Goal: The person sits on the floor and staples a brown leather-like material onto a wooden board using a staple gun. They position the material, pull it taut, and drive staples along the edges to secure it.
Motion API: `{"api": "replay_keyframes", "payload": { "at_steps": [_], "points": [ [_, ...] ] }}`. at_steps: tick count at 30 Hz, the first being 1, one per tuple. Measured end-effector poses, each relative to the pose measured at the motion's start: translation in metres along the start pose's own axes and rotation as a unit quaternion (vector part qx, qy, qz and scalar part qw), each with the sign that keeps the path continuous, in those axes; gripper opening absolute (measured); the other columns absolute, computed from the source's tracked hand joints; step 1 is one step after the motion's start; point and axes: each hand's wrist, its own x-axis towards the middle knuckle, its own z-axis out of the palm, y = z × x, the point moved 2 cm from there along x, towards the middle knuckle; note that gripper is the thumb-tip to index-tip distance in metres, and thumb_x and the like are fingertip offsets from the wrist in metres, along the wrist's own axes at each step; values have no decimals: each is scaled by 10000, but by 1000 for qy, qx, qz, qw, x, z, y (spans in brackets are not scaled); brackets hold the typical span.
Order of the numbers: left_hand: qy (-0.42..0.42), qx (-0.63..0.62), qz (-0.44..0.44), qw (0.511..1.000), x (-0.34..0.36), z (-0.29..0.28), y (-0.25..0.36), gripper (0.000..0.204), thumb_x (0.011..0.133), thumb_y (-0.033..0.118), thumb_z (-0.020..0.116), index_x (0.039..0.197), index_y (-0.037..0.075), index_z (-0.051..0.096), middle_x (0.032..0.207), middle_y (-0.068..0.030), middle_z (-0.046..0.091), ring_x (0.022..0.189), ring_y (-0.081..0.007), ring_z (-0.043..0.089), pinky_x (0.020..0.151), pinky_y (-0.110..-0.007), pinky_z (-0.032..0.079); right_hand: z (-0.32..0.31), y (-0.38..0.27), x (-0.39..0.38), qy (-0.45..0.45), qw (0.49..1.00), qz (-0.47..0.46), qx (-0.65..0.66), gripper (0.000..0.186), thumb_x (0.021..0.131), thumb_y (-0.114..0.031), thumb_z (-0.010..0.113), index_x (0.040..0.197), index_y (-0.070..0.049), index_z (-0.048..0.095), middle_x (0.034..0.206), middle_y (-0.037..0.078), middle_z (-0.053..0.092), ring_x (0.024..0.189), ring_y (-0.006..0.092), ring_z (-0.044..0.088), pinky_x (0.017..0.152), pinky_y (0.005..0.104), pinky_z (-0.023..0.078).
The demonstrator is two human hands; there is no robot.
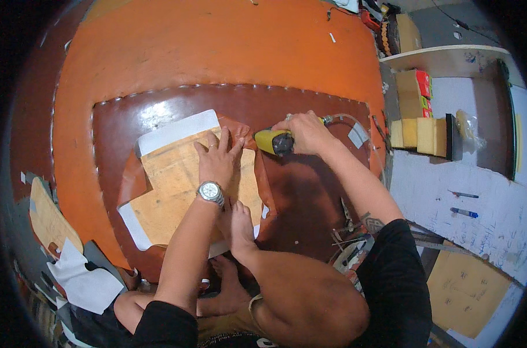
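A wooden board (173,177) lies on the brown padded surface, with white padding (179,133) showing at its edges. Brown leather (262,185) is folded over parts of its rim. My left hand (218,162) rests flat on the board, fingers spread, fingertips close to the folded leather at the far right corner. In my right hand (307,133) is a yellow and black air staple gun (273,141), its nose at the leather on that corner. Whether it touches the leather I cannot tell. My bare foot (241,223) presses on the board's near edge.
A clear air hose (347,118) runs from the staple gun to the right. Hand tools (350,249) lie by my right arm. On the right, a white surface (426,185) bears sponge blocks (424,136) and pens (463,213). White scraps (84,278) lie at lower left.
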Motion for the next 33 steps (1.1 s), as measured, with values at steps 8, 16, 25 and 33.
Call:
{"api": "replay_keyframes", "payload": {
  "at_steps": [8, 16, 25, 33],
  "points": [
    [54, -97, -6, 994, -7, -4, -4, 475, 1035, 343, 587, 1509, 303, 582, 1661, -102, 427, 1476, -385, 440, 1089, -630, 430, 14, -3, 28, -45, 998, 30, -27, 405, 790, -218, 798, 1193, -212, 768, 1091, 127, 776, 1088, 364, 716, 920, 562, 498],
    [-86, -555, -180, 808, -1, 5, 34, 470, 1042, 429, 629, 1107, -10, 783, 933, -230, 776, 850, -368, 755, 810, -414, 579, 21, 30, -42, 52, 989, 101, 92, 427, 807, -202, 783, 1231, -239, 761, 1105, 128, 769, 1109, 367, 697, 937, 548, 491],
    [-49, -620, -172, 764, -116, 46, -34, 344, 1051, 305, 652, 1188, 10, 767, 1011, -149, 797, 911, -214, 756, 834, -350, 582, 65, -13, -151, 184, 917, 202, 291, 517, 816, -81, 832, 1314, -130, 701, 1205, 168, 767, 1117, 339, 741, 1012, 459, 553],
    [109, -373, -456, 800, -392, 35, -197, 325, 1022, 274, 677, 1157, -7, 767, 1026, -197, 794, 971, -323, 766, 882, -402, 580, 69, -100, -185, 222, 797, 215, 519, 549, 849, -162, 875, 1312, 3, 630, 1178, 133, 733, 1098, 224, 700, 993, 369, 543]
  ]
}}
